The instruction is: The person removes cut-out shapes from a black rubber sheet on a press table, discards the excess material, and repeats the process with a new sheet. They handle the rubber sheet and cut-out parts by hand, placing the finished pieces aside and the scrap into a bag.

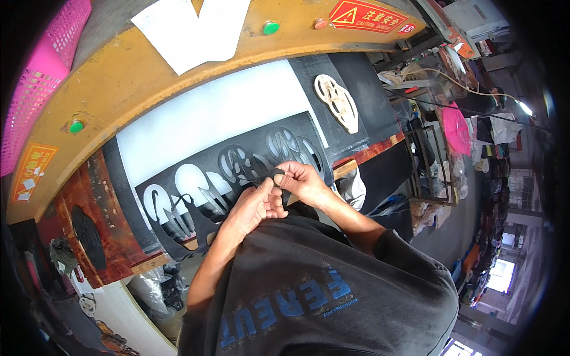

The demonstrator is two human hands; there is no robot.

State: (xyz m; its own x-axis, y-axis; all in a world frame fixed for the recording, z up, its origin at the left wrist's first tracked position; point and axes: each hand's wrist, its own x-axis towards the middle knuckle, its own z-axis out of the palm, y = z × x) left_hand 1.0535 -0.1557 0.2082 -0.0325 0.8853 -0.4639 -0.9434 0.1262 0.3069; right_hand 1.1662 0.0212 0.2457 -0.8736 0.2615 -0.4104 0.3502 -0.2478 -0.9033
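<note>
While a bare stretch along its far edge leaves open room, the white rectangular board carries a black sheet with looped cut-outs along its near edge. A pink perforated plastic basket, contents hidden, stands past the board's far left corner. At the sheet's near edge, the left hand, fingers loosely curled, and the right hand pinch a small black piece between thumbs and fingers.

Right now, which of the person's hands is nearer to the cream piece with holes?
Right. The right grip is below and left of the cream piece in the picture; the left grip is farther away, lower and more left.
</note>
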